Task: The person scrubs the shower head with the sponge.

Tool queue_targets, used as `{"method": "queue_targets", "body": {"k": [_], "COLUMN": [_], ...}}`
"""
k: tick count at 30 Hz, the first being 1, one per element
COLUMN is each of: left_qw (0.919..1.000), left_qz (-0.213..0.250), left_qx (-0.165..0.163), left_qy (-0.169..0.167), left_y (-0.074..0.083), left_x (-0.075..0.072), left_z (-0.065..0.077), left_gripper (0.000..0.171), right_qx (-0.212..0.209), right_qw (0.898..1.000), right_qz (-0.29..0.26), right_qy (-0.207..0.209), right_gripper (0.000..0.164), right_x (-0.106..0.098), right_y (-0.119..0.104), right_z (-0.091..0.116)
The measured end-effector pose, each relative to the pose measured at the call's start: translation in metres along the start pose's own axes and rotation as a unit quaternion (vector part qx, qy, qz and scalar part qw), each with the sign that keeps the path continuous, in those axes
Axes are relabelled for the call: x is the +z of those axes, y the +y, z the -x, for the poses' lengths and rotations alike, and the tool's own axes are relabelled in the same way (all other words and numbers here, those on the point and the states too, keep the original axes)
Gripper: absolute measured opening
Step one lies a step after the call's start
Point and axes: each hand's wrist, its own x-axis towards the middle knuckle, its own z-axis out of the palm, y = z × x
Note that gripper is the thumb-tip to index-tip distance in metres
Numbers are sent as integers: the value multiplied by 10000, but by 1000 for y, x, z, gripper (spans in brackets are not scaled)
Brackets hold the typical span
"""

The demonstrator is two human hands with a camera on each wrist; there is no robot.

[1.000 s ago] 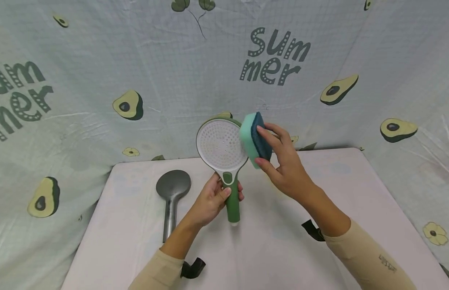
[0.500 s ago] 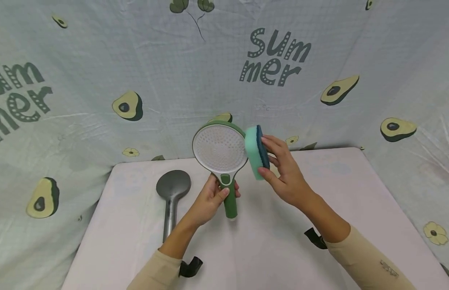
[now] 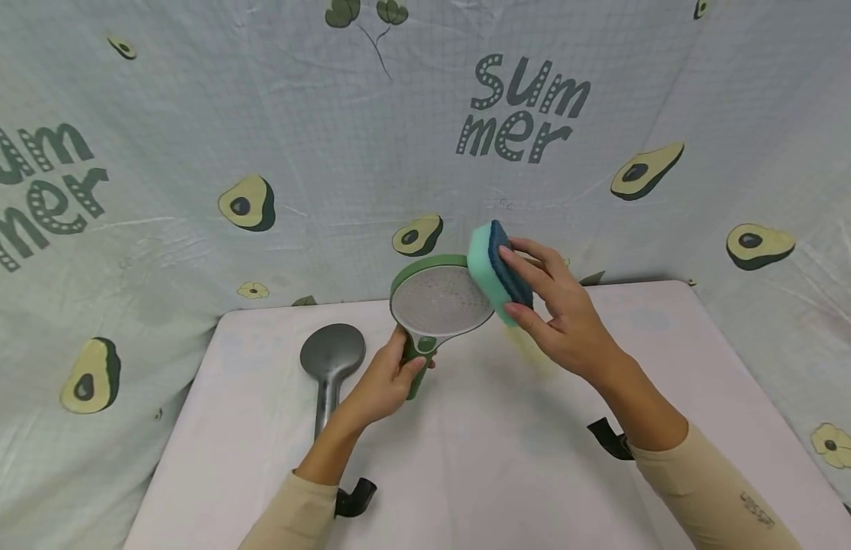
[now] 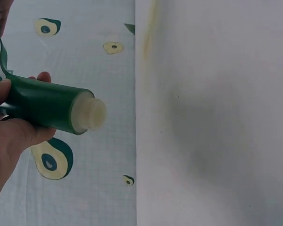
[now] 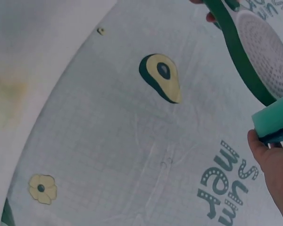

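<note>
My left hand (image 3: 384,380) grips the green handle of a shower head (image 3: 442,301), held up above the table with its white nozzle face tilted upward. In the left wrist view the handle's pale threaded-looking end (image 4: 92,113) points right, past the fingers. Pinched between the thumb and fingers of my right hand (image 3: 563,313) is a sponge (image 3: 493,276), mint green with a dark blue scouring side. The mint side meets the right rim of the shower head in the head view. The right wrist view has the sponge (image 5: 276,117) at the rim's edge, partly cut off by the frame.
A grey shower head (image 3: 332,355) lies on the pale pink table (image 3: 508,466) to the left, its handle partly behind my left forearm. Black straps (image 3: 355,498) hang at both wrists. A cloth with avocado prints (image 3: 329,153) rises behind the table.
The green shower head has tipped back and come lower, its handle swinging left. The sponge has shifted slightly right, tilting along the rim. Both hands keep their hold.
</note>
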Motion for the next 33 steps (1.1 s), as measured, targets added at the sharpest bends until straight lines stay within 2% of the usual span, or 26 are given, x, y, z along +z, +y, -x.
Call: {"method": "queue_targets", "body": {"k": [4,7,11,15,17,20,23,29,33], "left_qw": [9974,9963,9982,9961,9921,9864,9827,9752,9713], "left_qz": [706,806,384,-421,-804,-1208,-1435,-1849,-2018], "left_qx": [-9,51,124,404,536,639,637,671,708], "left_qy": [110,285,441,665,801,912,979,1013,1039], "left_y": [1,4,5,3,0,-3,-6,-9,-11], "left_x": [1,-1,-5,-7,-7,-5,-3,0,2], "left_z": [-2,-2,-2,-2,-1,-1,-2,-2,-1], "left_gripper": [47,48,49,48,49,51,54,53,55], "right_qx": [198,642,980,825,665,398,34,-988,-1508], "right_qw": [9996,9959,9884,9890,9930,9982,9964,9732,9508], "right_qz": [-199,-585,-1121,-1212,-959,-268,539,1768,2422], "right_qy": [-90,-245,-304,-197,-194,-349,-661,-1093,-1207], "right_gripper": [73,75,74,71,70,65,57,50,64], "right_x": [3,7,9,4,-1,-10,-17,-15,-8], "right_y": [0,4,11,15,14,10,2,-22,-36], "right_z": [7,15,23,20,16,10,3,-9,-11]}}
